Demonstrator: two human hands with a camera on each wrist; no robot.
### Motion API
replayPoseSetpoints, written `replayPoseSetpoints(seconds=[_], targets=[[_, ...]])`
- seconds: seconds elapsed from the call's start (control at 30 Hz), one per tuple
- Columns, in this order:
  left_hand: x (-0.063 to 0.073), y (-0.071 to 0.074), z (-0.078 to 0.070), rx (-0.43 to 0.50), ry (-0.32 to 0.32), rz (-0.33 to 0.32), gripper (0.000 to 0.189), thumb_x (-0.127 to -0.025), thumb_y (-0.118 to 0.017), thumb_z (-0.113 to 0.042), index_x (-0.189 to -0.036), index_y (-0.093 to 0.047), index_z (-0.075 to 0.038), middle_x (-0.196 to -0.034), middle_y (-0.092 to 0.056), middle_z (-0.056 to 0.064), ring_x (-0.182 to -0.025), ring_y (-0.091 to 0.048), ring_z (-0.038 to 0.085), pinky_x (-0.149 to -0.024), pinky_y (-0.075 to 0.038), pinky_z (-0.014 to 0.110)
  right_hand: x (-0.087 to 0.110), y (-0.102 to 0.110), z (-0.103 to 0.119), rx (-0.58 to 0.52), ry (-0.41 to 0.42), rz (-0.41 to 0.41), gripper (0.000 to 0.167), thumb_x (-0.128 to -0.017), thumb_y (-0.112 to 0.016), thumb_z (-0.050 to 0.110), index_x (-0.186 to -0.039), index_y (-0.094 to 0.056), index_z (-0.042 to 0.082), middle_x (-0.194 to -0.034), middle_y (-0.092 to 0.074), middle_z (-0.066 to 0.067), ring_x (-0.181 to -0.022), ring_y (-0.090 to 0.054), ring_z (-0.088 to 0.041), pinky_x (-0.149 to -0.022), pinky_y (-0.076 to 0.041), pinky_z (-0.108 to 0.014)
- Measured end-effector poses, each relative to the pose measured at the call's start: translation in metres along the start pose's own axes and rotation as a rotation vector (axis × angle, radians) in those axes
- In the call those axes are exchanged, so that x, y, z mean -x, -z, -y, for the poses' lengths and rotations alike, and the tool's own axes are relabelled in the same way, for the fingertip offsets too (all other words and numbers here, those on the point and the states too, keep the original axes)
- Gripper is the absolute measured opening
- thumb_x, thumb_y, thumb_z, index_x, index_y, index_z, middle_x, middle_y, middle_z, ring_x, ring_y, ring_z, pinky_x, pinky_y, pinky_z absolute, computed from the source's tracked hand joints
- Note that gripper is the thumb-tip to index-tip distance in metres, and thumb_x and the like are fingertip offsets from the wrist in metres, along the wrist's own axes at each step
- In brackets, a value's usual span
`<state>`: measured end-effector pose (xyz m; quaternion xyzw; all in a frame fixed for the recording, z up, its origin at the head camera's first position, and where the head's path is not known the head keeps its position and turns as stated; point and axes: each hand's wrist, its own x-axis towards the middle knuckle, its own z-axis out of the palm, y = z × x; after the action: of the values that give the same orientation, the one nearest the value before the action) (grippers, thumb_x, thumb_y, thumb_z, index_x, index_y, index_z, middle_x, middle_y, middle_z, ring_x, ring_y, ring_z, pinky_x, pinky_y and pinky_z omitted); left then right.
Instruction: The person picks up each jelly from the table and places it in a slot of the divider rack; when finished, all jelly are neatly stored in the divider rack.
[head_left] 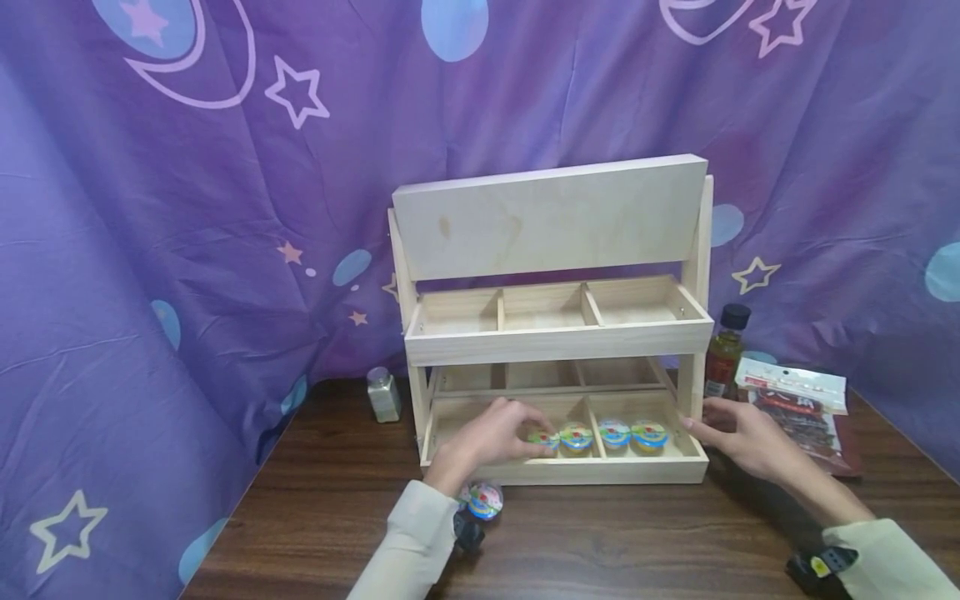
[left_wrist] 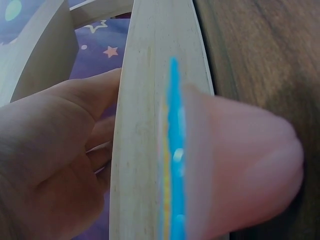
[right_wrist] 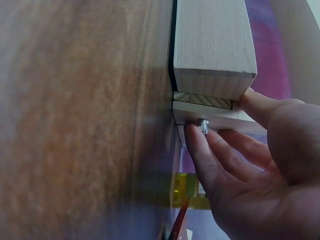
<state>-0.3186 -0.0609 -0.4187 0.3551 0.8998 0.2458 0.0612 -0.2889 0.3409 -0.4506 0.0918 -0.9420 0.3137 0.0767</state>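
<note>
A pale wooden tiered rack stands on the table with divided trays. My left hand reaches into the bottom tray's middle compartment, thumb and fingers around a small jelly cup. Another jelly cup sits right beside it. Two more, one of them a yellow jelly cup, lie in the right compartment. My right hand grips the rack's right side near the bottom, its thumb at the tray corner and fingertips by a metal bolt. In the left wrist view, the front board hides the left fingertips.
Under my left wrist, a jelly cup lies on the table, another partly hidden beside it. A glass jar stands left of the rack. Right of it are a dark-capped bottle and a food packet. A purple curtain hangs behind.
</note>
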Motion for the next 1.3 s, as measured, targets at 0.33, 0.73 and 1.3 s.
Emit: replayPoseSetpoints(seconds=[0.33,0.73,1.3], targets=[[0.000,0.000,-0.001,-0.026,-0.010,-0.009,0.041,-0.097,-0.082,-0.037,-0.132,-0.076,-0.017,-0.130,-0.079,-0.002,-0.113,-0.074,0.012,-0.100,-0.061,0.027,0.000,0.000,-0.001,-0.007,-0.002,0.010,0.060,-0.105,-0.071,0.041,-0.134,-0.065,-0.011,-0.117,-0.078,-0.029,-0.109,-0.077,-0.044,-0.090,-0.064,-0.055],[0.001,0.001,-0.003,-0.037,-0.046,-0.034,0.041,-0.099,-0.080,-0.037,-0.132,-0.076,-0.014,-0.130,-0.079,0.001,-0.115,-0.075,0.015,-0.104,-0.061,0.030,0.000,0.000,-0.003,-0.014,-0.012,0.014,0.064,-0.105,-0.071,0.041,-0.136,-0.062,-0.014,-0.120,-0.076,-0.033,-0.111,-0.076,-0.047,-0.093,-0.062,-0.061],[0.044,0.011,-0.005,0.065,-0.177,-0.221,0.021,-0.102,-0.075,-0.015,-0.122,-0.078,-0.008,-0.116,-0.082,0.005,-0.097,-0.074,0.013,-0.092,-0.065,0.033,0.000,-0.001,-0.002,-0.026,0.005,0.002,0.054,-0.104,-0.073,0.037,-0.132,-0.068,-0.008,-0.115,-0.080,-0.025,-0.107,-0.078,-0.040,-0.088,-0.065,-0.045]])
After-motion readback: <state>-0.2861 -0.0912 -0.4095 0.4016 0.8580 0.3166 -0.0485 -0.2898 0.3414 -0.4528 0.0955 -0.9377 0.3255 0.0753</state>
